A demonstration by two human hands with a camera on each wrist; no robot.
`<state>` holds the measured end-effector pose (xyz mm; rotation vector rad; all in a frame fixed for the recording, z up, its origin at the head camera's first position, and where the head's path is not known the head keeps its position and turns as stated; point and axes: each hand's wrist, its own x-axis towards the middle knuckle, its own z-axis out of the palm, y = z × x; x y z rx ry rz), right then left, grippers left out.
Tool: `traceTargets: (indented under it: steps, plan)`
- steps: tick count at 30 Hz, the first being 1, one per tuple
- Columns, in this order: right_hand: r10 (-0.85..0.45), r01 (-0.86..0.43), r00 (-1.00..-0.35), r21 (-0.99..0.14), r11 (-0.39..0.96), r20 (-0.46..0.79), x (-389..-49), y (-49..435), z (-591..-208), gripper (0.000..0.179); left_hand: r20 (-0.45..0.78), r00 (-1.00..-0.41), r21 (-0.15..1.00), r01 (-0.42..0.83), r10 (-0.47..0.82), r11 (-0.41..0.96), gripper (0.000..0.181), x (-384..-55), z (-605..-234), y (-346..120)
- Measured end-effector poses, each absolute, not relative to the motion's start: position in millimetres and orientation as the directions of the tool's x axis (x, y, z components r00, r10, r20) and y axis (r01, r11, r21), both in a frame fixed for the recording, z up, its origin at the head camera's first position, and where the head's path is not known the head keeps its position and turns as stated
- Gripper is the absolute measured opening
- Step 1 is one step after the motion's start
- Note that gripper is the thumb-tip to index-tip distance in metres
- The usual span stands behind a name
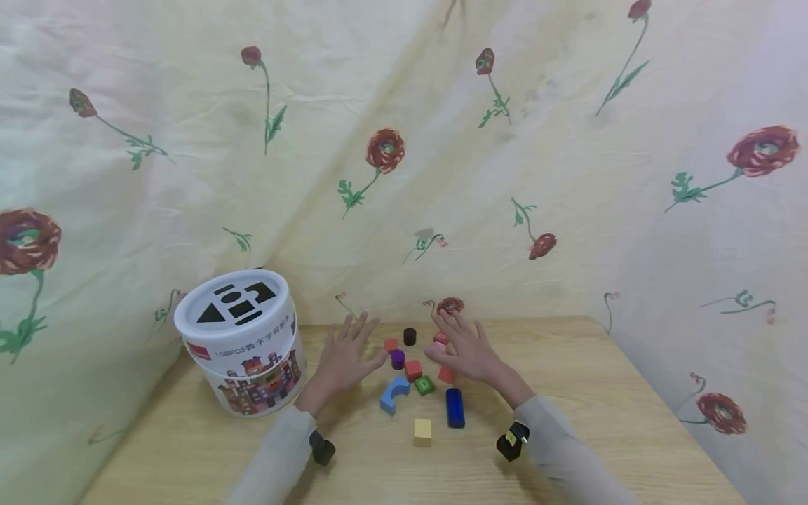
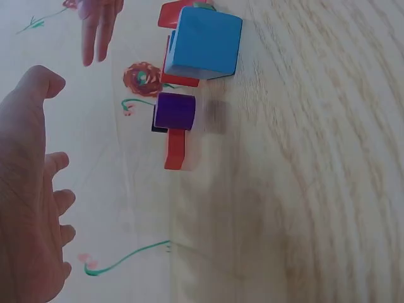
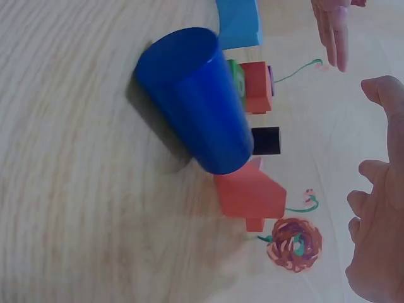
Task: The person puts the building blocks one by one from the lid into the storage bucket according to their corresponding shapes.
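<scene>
My left hand (image 1: 346, 356) hovers on the left of a group of toy blocks, fingers spread and holding nothing. Opposite it, my right hand (image 1: 467, 351) is held over the group's right side, likewise with spread fingers. Between them are a purple cylinder (image 1: 398, 360), a black cylinder (image 1: 409, 337), a red cube (image 1: 413, 369) and a green lettered block (image 1: 424, 385). Nearer me lie a light blue arch (image 1: 386, 402), a dark blue cylinder (image 3: 192, 101) on its side and a yellow block (image 1: 422, 433). A pink block (image 1: 437, 347) is partly covered by the right hand.
A white lidded bucket (image 1: 252, 379) with shape cut-outs in its lid stands on the left of the wooden table (image 1: 606, 421). Flower-printed cloth (image 1: 315, 210) hangs behind the table and along both sides.
</scene>
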<state>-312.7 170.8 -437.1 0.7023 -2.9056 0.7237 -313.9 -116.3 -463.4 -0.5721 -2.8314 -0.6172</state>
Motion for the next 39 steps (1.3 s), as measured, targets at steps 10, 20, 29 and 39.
traceTargets:
  steps: [10,20,29,39]
  plan:
    - [-0.454,-0.481,-0.871,-0.516,0.709,0.188,-321,147,-412,0.081,0.458,-0.820,0.360,0.523,0.342,0.772,0.086,-298,-405,-137]
    - [-0.501,-0.497,-0.837,-0.689,0.528,0.219,-327,93,-383,0.079,0.599,-0.779,0.376,0.478,0.185,0.794,0.094,-257,-328,-200]
    - [-0.498,-0.402,-0.846,-0.839,0.366,0.189,-325,32,-369,0.082,0.464,-0.884,0.716,0.334,-0.061,0.613,0.111,-236,-329,-307]
    - [-0.586,-0.352,-0.787,-0.921,0.168,0.194,-322,-23,-381,0.078,0.348,-0.934,0.903,0.356,0.076,0.240,0.105,-250,-394,-375]
